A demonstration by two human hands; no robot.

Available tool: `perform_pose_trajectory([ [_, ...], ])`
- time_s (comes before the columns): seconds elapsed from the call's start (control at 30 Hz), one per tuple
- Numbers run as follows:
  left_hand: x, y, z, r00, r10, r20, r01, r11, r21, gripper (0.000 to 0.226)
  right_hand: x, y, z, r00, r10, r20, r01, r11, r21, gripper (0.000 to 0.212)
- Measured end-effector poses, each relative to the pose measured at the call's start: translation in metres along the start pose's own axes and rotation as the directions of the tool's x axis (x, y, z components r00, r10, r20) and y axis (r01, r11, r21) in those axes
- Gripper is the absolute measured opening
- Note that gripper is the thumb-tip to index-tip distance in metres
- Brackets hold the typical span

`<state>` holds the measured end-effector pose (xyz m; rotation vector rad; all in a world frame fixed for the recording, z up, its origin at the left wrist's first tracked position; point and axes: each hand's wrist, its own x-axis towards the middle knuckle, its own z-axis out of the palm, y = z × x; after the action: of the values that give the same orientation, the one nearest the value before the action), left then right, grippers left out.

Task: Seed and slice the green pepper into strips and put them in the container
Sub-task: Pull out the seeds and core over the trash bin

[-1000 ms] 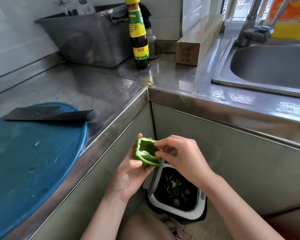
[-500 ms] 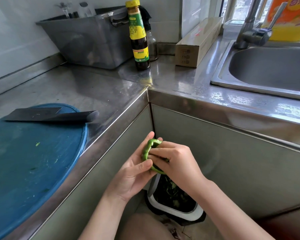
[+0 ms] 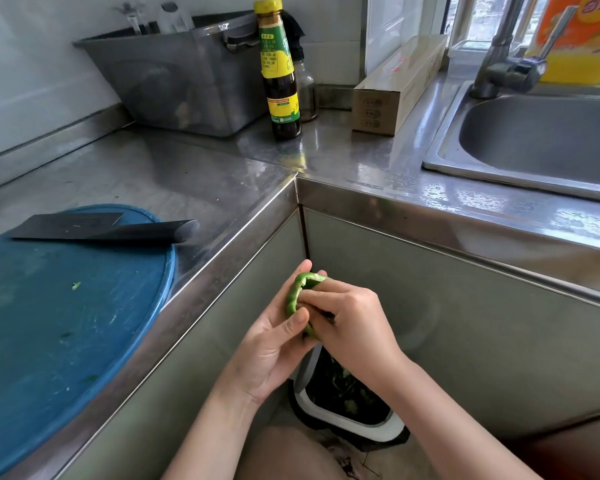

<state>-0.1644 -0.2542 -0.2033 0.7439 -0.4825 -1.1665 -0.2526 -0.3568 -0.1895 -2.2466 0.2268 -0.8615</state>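
A hollowed piece of green pepper (image 3: 297, 294) is held over a white-rimmed waste bin (image 3: 357, 422) on the floor. My left hand (image 3: 274, 344) cups the pepper from below and behind, thumb pressed on its rim. My right hand (image 3: 350, 323) covers the pepper's open side, fingers reaching into the cavity, so most of the pepper is hidden. A dark cleaver (image 3: 101, 228) lies flat across the far edge of a round blue cutting board (image 3: 66, 323) on the steel counter at left. The board carries only small green scraps.
A grey plastic tub (image 3: 184, 74) stands at the back of the counter (image 3: 194, 181), beside a sauce bottle (image 3: 279, 71), a smaller bottle and a long cardboard box (image 3: 395, 84). A steel sink (image 3: 541, 140) with a tap lies at right. The bin holds green trimmings.
The pepper's open cavity was visible a second ago; my right hand has since moved over it and into it. Both hands stay above the bin.
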Motion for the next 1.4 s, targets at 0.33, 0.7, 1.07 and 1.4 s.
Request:
perform_pose_trajectory([
  [0.33,-0.005,-0.001,-0.004,0.997,0.015,-0.07,-0.018,0.999,-0.038,0.08,0.003,-0.001,-0.009,0.971,0.079,0.226,-0.073,0.997,-0.032,0.016],
  [0.7,-0.006,0.002,-0.001,0.999,-0.014,-0.039,0.017,0.997,0.072,0.076,0.008,0.006,-0.024,0.937,-0.009,0.349,0.068,0.985,-0.157,0.007],
  [1.07,-0.005,0.0,-0.003,0.996,-0.018,-0.082,0.025,0.996,0.088,0.076,-0.002,0.015,-0.011,0.982,0.026,0.188,-0.016,0.998,-0.054,0.018],
  [1.4,-0.008,-0.008,-0.017,0.977,0.029,-0.21,-0.047,0.995,-0.085,0.077,0.0,0.016,-0.016,0.916,0.388,-0.1,-0.292,0.817,0.497,0.018],
])
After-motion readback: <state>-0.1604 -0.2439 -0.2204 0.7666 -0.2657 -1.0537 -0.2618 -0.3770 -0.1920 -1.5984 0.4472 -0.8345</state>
